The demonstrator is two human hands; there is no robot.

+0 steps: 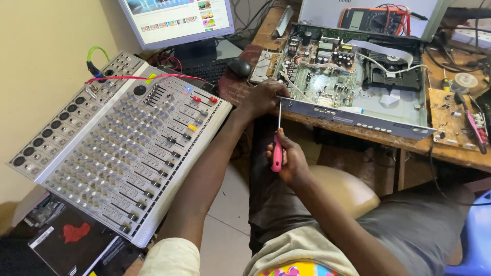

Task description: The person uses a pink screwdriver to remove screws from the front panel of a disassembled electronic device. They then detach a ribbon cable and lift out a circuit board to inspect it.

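**A:** In the head view, where did the work sit from your grip?

**B:** Your right hand [286, 161] was clenched round the pink handle of a screwdriver [277, 138], low and off the front edge of the surface [460, 153], above your lap. The thing you were working on, the opened player chassis [353, 76], lay up and away from that hand, resting on the surface with its grey front panel [358, 118] hanging over the front edge.

**A:** And the tool's long axis?

**B:** Nearly upright, the handle at the bottom, the thin shaft rising to meet the left end of the front panel. The tip looked to be touching it, though I could not tell the exact spot.

**A:** Which hand was nearer?

**B:** Your left hand [263, 97], by far. It was curled over the chassis's near left corner, fingers gripping the edge right beside the shaft's tip.

**A:** How did the chassis look?

**B:** Lid off, green circuit boards crowded with parts on the left, a black disc drive on the right, white ribbon cable between. A large grey audio mixer [117, 148] stood tilted well to your left.
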